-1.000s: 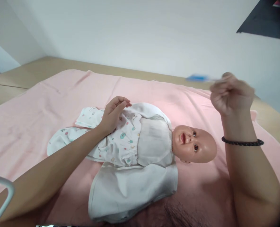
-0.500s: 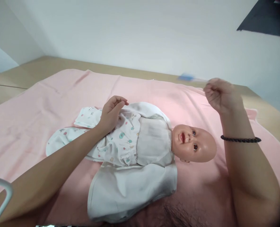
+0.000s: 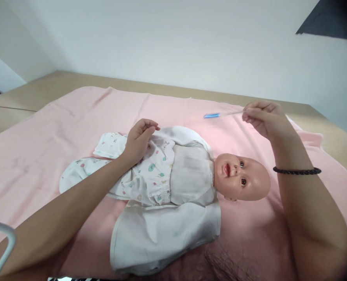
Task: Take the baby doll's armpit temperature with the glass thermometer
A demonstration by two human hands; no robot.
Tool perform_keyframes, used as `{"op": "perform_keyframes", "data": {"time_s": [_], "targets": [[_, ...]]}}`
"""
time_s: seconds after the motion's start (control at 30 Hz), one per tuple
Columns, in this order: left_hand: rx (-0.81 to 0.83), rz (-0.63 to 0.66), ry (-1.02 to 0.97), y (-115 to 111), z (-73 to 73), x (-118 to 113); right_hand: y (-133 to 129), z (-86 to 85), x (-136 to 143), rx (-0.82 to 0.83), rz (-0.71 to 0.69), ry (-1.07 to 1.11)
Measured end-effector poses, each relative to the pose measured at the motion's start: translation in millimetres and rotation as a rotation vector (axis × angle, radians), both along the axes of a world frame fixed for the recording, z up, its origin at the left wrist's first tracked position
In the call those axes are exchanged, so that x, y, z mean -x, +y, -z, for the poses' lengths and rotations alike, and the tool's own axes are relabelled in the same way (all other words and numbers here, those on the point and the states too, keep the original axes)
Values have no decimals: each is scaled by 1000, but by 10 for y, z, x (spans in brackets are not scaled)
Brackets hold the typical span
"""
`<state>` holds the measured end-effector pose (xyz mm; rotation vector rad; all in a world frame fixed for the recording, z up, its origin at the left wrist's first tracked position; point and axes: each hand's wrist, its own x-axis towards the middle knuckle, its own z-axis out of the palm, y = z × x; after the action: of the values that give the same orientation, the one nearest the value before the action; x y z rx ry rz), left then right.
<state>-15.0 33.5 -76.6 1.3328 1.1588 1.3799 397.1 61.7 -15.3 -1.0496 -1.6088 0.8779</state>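
Observation:
A baby doll lies on its back with its head to the right, in a white top and printed trousers. My left hand rests on the trousers near the doll's waist, its fingers loosely bent and nothing visible in them. Above the blanket, beyond the doll's head, my right hand pinches the end of a thin clear stick with a blue tip. The blue tip points left, held in the air; what kind of stick it is cannot be made out.
A pink blanket covers most of the wooden table. Behind stands a white wall, with a dark panel at upper right. A pale bent tube juts in at lower left.
My right hand has turned and shifted slightly left, swinging the blue tip down and left to over the blanket. My left hand and the doll have stayed in place.

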Motion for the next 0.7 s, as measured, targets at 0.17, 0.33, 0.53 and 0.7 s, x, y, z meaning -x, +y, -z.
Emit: {"op": "perform_keyframes", "data": {"time_s": [0.17, 0.33, 0.53, 0.7], "targets": [[0, -5, 20, 16, 34, 4, 78, 75, -76, 25, 92, 80], [-107, -63, 83, 9, 46, 9, 188, 322, -150, 215, 181, -96], [-192, -224, 350, -5, 47, 52, 332, 585, -240, 288, 291, -54], [55, -139, 600, 24, 8, 57, 320, 641, -290, 373, 296, -164]]}}
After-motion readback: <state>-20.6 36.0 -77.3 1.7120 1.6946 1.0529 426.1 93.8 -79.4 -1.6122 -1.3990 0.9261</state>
